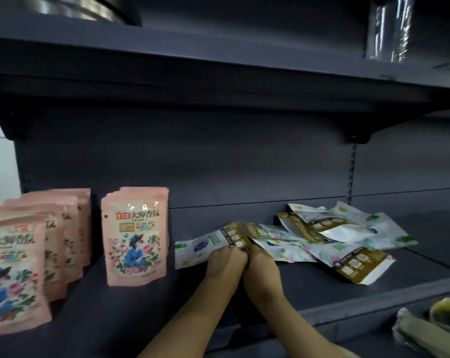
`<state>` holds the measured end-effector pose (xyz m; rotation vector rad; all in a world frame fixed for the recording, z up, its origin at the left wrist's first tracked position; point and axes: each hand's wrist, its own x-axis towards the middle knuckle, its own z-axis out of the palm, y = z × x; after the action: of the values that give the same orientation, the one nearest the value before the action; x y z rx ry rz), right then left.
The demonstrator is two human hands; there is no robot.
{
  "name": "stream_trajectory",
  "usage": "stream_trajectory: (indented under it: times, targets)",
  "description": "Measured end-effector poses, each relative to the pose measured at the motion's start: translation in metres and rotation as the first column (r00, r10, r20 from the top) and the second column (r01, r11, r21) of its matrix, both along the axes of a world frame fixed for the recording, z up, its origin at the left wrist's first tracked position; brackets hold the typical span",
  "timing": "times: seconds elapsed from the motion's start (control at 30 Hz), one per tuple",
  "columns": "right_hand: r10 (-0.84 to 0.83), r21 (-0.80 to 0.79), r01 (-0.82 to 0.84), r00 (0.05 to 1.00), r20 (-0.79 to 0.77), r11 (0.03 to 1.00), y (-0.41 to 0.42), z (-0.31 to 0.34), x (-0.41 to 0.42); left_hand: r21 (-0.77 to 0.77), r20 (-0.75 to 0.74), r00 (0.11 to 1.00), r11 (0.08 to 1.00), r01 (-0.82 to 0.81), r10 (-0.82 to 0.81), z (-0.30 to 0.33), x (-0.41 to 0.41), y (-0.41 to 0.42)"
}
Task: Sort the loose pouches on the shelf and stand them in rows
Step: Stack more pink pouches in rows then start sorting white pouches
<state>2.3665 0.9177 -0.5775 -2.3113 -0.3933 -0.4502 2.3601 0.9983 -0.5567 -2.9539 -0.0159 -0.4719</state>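
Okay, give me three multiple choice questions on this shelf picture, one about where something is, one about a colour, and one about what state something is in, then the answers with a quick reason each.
1. Where do the standing pouches sit relative to the loose pile?
A. Left of it
B. Right of it
C. On top of it

2. What colour are the standing pouches?
A. Green
B. Pink
C. Black

3. What are the left hand and right hand doing?
A. Hanging idle
B. Both gripping one white and gold pouch
C. Pressing the upper shelf

Answers: 1 A, the upright rows fill the shelf's left side. 2 B, their fronts are pink with a floral print. 3 B, both hands' fingers curl on that pouch's edge.
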Motion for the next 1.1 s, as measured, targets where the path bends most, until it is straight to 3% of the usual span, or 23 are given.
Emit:
stream_trajectory:
  times: [0.13,0.27,0.43,0.63,0.7,0.77,0.9,1.0,1.1]
  targets:
    - [-0.015,0.011,0.015,1.000,-0.004,1.000,-0.001,-0.001,0.000,0.138,-0.026,1.000,0.990,0.006,-0.003,0.004,0.007,-0.002]
    - [0.004,0.054,-0.004,1.000,0.001,0.999,-0.003,0.000,-0.001,0.170,-0.025,1.000,0.985,0.021,-0.017,0.006,0.009,0.001]
    - [0.004,0.082,-0.004,1.000,-0.004,0.997,-0.004,0.002,-0.004,0.211,0.123,0.988,0.975,0.070,-0.098,0.014,-0.005,0.007]
    - [-0.015,-0.027,0.020,0.983,0.184,0.999,-0.010,0.002,-0.006,0.273,0.293,0.897,0.928,0.255,-0.332,0.023,-0.014,0.011]
    - [-0.039,-0.008,0.041,0.980,0.195,0.999,-0.013,0.002,-0.009,0.253,0.302,0.879,0.920,0.299,-0.369,0.023,-0.016,0.010]
    - [-0.054,0.135,0.032,0.985,0.163,0.990,-0.016,0.002,-0.015,0.233,0.380,0.843,0.922,0.310,-0.379,0.028,-0.023,0.004]
    - [-0.062,0.412,0.005,0.990,0.126,0.911,-0.022,0.002,-0.028,-0.046,0.514,0.834,0.965,0.260,-0.201,0.036,-0.029,0.001]
    - [-0.040,0.482,-0.022,0.992,0.119,0.876,-0.026,0.004,-0.032,-0.138,0.475,0.871,0.967,0.216,-0.127,0.040,-0.033,0.004]
    - [-0.036,0.527,-0.028,0.993,0.111,0.849,-0.026,0.007,-0.035,-0.121,0.571,0.806,0.955,0.271,-0.157,0.049,-0.043,0.005]
